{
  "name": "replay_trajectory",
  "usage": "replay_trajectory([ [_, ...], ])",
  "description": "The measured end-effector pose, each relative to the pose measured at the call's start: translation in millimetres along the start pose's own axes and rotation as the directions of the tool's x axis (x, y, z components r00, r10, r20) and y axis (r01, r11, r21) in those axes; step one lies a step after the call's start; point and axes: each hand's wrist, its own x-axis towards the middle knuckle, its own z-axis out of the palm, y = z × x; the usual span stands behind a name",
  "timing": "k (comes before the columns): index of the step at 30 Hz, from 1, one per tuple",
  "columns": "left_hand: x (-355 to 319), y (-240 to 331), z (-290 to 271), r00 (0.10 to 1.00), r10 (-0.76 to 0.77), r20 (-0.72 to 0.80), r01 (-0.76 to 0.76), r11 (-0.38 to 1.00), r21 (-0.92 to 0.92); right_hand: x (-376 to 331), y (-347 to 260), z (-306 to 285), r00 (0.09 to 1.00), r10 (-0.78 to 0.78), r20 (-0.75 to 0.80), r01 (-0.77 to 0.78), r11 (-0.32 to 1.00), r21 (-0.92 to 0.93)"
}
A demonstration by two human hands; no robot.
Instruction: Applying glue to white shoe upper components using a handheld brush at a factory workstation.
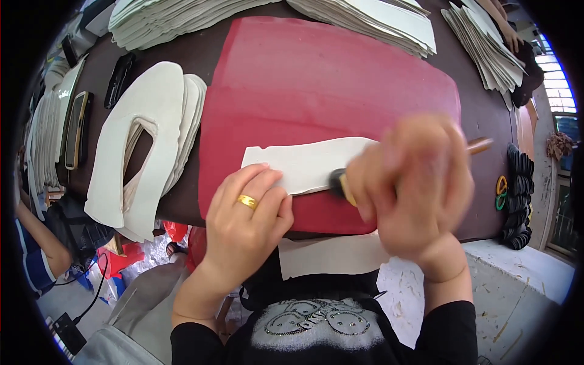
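A long white piece of sheet material [310,161], like a shoe-upper part, lies flat on the red mat [328,73]. My left hand [246,213], with a gold ring on one finger, holds down its left end with bent fingers. Blurred by motion, my right hand [420,182] is closed around a tool over the piece's right end. The tool has a dark rounded end [337,181] with some yellow beside it, at the piece's lower edge. A brown handle [480,145] sticks out on the hand's other side. My fist hides the tool's middle.
Stacked white U-shaped pieces [161,91] stand left of the mat. More white stacks [182,21] lie behind it. A phone [77,131] rests far left, black bundled parts [519,201] far right. Another white piece [331,255] lies at my lap. Other people's arms [42,234] show at the sides.
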Motion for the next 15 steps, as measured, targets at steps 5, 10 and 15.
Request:
replay_trajectory([
  [5,7,4,-9,0.998,-0.07,0.003,0.07,0.997,-0.037,-3,-2,13,1.0,0.018,-0.005,-0.018,1.0,0.003],
  [10,-10,-3,-10,0.981,-0.186,-0.044,0.182,0.979,-0.088,3,-2,26,1.0,0.016,-0.01,-0.016,1.0,0.006],
  [15,-14,-10,-20,0.984,-0.178,-0.017,0.173,0.969,-0.177,3,-1,35,0.999,0.03,-0.02,-0.03,0.999,0.012],
])
